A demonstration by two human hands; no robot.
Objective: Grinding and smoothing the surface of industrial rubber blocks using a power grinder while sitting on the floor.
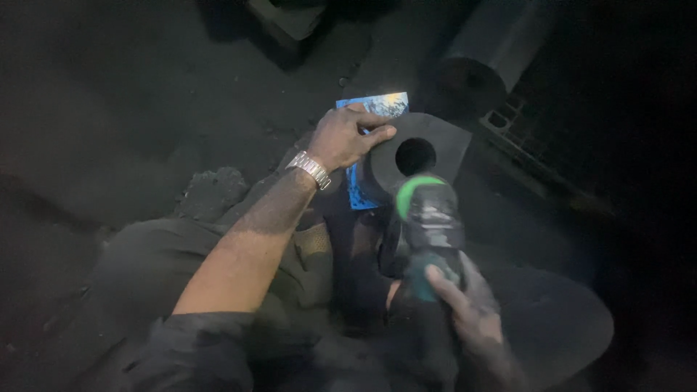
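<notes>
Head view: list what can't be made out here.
- Tool tip: hidden behind its own body in the head view.
- Right hand: wrist lost in darkness at the bottom edge.
- Blue sheet: partly covered by the left hand and the dark block.
- Cylinder at top right: cut by the edge, too dark.

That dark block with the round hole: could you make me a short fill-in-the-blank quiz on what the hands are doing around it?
1. The left hand rests on the dark block, which has a round ____ through it.
2. On the left wrist sits a metal ____.
3. The right hand grips a power tool with a ____ band.
4. Under the block lies a ____ sheet.

Missing words: hole; watch; green; blue
</notes>
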